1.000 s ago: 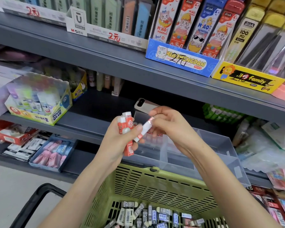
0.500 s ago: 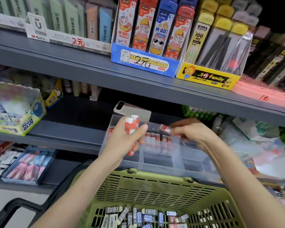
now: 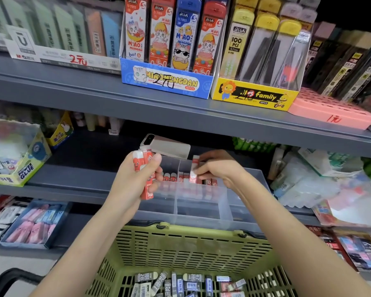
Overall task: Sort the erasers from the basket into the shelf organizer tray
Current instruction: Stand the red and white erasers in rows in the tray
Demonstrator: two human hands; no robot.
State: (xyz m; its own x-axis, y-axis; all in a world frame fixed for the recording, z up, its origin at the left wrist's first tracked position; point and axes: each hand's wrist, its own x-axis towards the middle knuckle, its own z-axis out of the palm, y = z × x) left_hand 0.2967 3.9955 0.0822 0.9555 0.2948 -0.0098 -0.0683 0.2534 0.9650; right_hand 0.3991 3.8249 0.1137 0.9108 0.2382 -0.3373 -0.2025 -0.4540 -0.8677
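My left hand [image 3: 135, 181] is curled round a small bundle of red-and-white erasers [image 3: 142, 162], thumb laid across the front of them. Their white tips stick up above my fingers and one red end hangs out below my palm. My right hand [image 3: 217, 170] pinches a single eraser [image 3: 194, 168] between thumb and fingertips, holding it upright with the other fingers folded loosely behind. It is over the back of the clear organizer tray [image 3: 201, 209], just above the standing row of erasers [image 3: 186, 179] already lined up there (whether its lower end touches that row I cannot tell). The tray sits on the grey shelf [image 3: 73, 181], its compartments split by clear dividers, the nearer ones showing nothing inside. Right in front of it is the rim of the green basket [image 3: 180, 247], and down in the basket lies a loose heap of 2B erasers [image 3: 180, 284] in dark sleeves, with a few red ones to the right.
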